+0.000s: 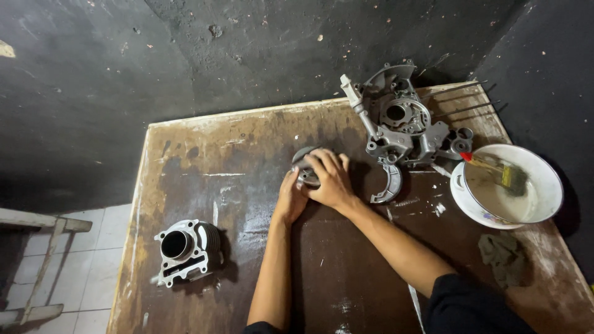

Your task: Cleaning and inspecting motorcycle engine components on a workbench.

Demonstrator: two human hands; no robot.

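Note:
Both my hands are wrapped around a small grey metal engine part (pixel 305 165) in the middle of a stained wooden table (pixel 247 136). My right hand (pixel 331 179) lies over its top and covers most of it. My left hand (pixel 291 199) grips it from below on the left. Only the part's upper left edge shows, so its full shape is hidden.
A grey finned engine cylinder (pixel 184 250) stands at the table's near left. A large metal crankcase half (pixel 402 120) sits at the back right, with a curved metal piece (pixel 390 184) below it. A white bowl (pixel 544 204) holding a paintbrush (pixel 495 169) and a dark rag (pixel 504 253) lie at the right.

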